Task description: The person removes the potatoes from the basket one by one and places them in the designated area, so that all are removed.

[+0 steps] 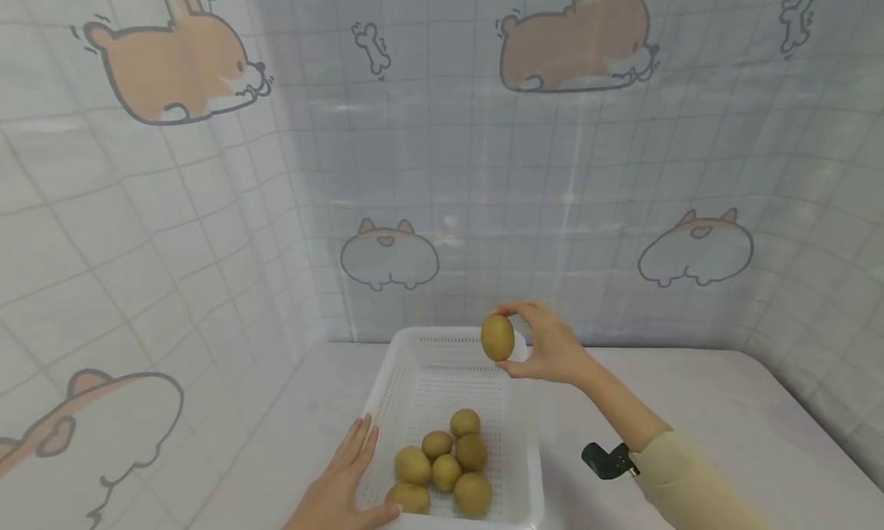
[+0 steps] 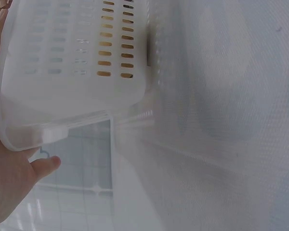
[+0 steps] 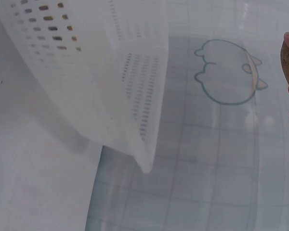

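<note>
Your right hand (image 1: 549,351) raised, pinching a kiwi (image 1: 497,337) above the basket (image 1: 442,342), your left hand (image 1: 345,480) flat, fingers straight, against its rim

The basket (image 1: 407,376) is white plastic, smooth and slightly translucent, its walls and floor pierced with rows of small slots. The potatoes (image 1: 445,472) have a matt, dull yellow-brown skin. The curtain (image 1: 552,169) at twelve o'clock looks like glossy printed plastic sheeting. The bench (image 1: 691,407) is covered in a smooth, pale sheet with a faint sheen.
</note>
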Tool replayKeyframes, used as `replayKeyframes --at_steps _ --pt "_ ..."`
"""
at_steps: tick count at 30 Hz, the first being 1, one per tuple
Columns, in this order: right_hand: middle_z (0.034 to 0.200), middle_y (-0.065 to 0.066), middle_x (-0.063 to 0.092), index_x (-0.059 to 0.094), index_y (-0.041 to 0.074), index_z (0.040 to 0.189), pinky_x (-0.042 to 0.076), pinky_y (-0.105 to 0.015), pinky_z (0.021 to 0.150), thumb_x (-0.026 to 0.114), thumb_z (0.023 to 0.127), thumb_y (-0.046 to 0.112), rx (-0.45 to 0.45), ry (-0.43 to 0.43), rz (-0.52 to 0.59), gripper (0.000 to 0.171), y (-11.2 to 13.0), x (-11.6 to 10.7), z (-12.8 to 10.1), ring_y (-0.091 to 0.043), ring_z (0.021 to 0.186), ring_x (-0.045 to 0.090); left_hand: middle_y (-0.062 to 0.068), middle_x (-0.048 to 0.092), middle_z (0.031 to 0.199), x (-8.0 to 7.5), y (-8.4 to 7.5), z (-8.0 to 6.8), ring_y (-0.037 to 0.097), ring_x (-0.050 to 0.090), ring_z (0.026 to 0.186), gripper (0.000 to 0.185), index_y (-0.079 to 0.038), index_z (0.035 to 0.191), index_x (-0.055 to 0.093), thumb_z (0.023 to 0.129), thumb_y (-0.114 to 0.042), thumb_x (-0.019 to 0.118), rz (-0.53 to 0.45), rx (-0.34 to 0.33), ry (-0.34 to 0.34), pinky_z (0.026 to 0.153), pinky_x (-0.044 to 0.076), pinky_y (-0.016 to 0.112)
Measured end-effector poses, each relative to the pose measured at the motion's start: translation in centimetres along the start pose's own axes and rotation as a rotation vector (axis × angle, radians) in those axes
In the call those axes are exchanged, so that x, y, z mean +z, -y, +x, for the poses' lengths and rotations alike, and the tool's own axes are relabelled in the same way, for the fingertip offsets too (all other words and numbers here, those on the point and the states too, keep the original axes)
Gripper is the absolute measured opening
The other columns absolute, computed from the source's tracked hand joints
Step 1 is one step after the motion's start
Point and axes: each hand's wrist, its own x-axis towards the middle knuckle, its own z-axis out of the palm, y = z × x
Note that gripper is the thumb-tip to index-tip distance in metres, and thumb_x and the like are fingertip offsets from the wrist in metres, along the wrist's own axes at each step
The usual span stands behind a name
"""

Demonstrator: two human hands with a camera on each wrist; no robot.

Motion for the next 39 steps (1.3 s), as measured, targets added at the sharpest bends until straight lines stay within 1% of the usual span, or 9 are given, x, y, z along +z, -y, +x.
replayKeyframes --at_steps 4,8,12,14,23,29,33,36,39 --pt "0.114 0.007 0.055 0.05 0.02 0.12 0.04 -0.045 0.088 0.081 0.057 0.034 0.01 -0.01 -0.025 0.072 -0.7 -1.0 -0.6 -0.017 0.108 0.047 0.01 0.016 0.149 0.2 0.0 0.2 0.029 0.016 0.135 0.102 -0.001 0.14 0.028 0.067 -0.063 0.064 0.009 -0.002 -0.014 0.082 0.043 0.057" --pt "0.114 0.006 0.056 0.051 0.018 0.119 0.038 -0.047 0.089 0.081 0.057 0.034 0.013 -0.015 -0.033 0.071 -1.3 -1.7 -1.0 -0.018 0.108 0.048 0.011 0.02 0.148 0.3 0.1 0.2 0.025 0.015 0.135 0.102 -0.001 0.139 0.03 0.066 -0.062 0.066 0.014 0.013 -0.05 0.081 0.044 0.056" --pt "0.113 0.005 0.056 0.051 0.017 0.119 0.038 -0.046 0.089 0.08 0.057 0.033 0.006 -0.026 -0.029 0.071 -1.9 -2.1 -1.4 -0.016 0.107 0.049 0.014 0.024 0.146 0.4 0.3 0.0 0.018 0.011 0.137 0.102 0.002 0.137 0.033 0.065 -0.062 0.066 0.023 0.035 -0.088 0.081 0.043 0.057" --pt "0.112 0.005 0.056 0.051 0.016 0.119 0.038 -0.044 0.088 0.08 0.057 0.032 -0.002 -0.038 -0.024 0.071 -2.2 -2.4 -1.5 -0.016 0.105 0.049 0.015 0.024 0.146 0.4 0.4 0.0 0.016 0.009 0.137 0.102 0.003 0.136 0.033 0.065 -0.063 0.066 0.025 0.04 -0.095 0.081 0.043 0.057" --pt "0.108 0.005 0.057 0.052 0.016 0.12 0.037 -0.043 0.086 0.081 0.055 0.028 -0.03 -0.109 -0.035 0.072 -3.3 -3.9 -2.7 -0.013 0.1 0.05 0.017 0.024 0.146 0.6 0.1 0.4 0.016 0.007 0.137 0.101 0.004 0.136 0.033 0.066 -0.062 0.066 0.024 0.054 -0.087 0.081 0.043 0.058" --pt "0.105 0.005 0.057 0.053 0.014 0.118 0.041 -0.039 0.082 0.082 0.054 0.027 -0.011 -0.123 -0.061 0.071 -3.7 -4.6 -3.3 -0.012 0.097 0.051 0.017 0.024 0.145 0.8 0.0 0.5 0.014 0.005 0.137 0.101 0.004 0.136 0.033 0.067 -0.06 0.067 0.021 0.056 -0.082 0.081 0.042 0.058" --pt "0.106 0.005 0.057 0.052 0.013 0.117 0.044 -0.037 0.08 0.082 0.055 0.028 0.002 -0.129 -0.067 0.071 -4.1 -4.9 -3.7 -0.011 0.098 0.051 0.018 0.024 0.145 0.8 0.0 0.5 0.011 0.002 0.137 0.101 0.005 0.136 0.033 0.067 -0.061 0.066 0.015 0.053 -0.077 0.081 0.041 0.06" --pt "0.107 0.004 0.056 0.052 0.012 0.117 0.045 -0.038 0.079 0.083 0.054 0.026 0.0 -0.137 -0.064 0.072 -4.5 -5.3 -4.0 -0.012 0.099 0.051 0.019 0.025 0.144 0.9 0.1 0.5 0.008 0.0 0.137 0.101 0.005 0.136 0.033 0.066 -0.061 0.066 0.017 0.057 -0.083 0.081 0.041 0.06" --pt "0.107 0.003 0.056 0.052 0.011 0.117 0.045 -0.038 0.077 0.083 0.053 0.026 0.008 -0.139 -0.071 0.073 -4.9 -5.8 -4.4 -0.013 0.099 0.05 0.019 0.026 0.144 1.0 0.2 0.5 0.009 0.002 0.137 0.101 0.005 0.136 0.033 0.066 -0.06 0.067 0.025 0.07 -0.099 0.081 0.041 0.06"
